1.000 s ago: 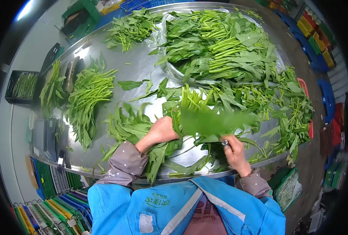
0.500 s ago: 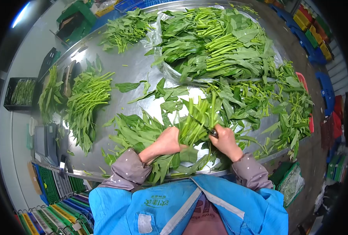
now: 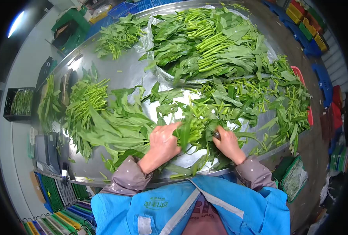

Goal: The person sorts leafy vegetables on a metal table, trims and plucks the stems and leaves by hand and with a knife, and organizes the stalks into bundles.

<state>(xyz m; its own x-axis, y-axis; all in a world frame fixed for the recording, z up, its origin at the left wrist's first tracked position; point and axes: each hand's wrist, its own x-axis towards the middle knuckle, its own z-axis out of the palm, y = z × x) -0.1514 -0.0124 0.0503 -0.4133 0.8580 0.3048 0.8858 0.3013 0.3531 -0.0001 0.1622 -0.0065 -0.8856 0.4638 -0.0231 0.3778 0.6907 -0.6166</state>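
My left hand [image 3: 164,141] is wrapped round a bunch of leafy greens [image 3: 123,123] whose leaves spread out to the left. The stem ends of the bunch [image 3: 193,131] point right, toward my right hand [image 3: 226,144]. My right hand is closed on a small dark-handled tool [image 3: 217,135] beside those stems; its blade is hard to make out. Cut stems and loose leaves [image 3: 234,94] lie just beyond both hands on the metal table [image 3: 140,70]. A large pile of greens [image 3: 217,43] rests on clear plastic at the back.
Other bunches lie at the left [image 3: 88,98], far left [image 3: 49,103] and back left [image 3: 119,35]. A scale-like grey device [image 3: 48,149] stands at the left edge. A black crate [image 3: 21,102] is farther left. Trimmings [image 3: 293,113] cover the right edge, near a green crate [image 3: 293,178] below.
The upright bunch in my left hand now lies with its leaves spread to the left. My right hand has come closer to the stems with the tool. The view has shifted slightly.
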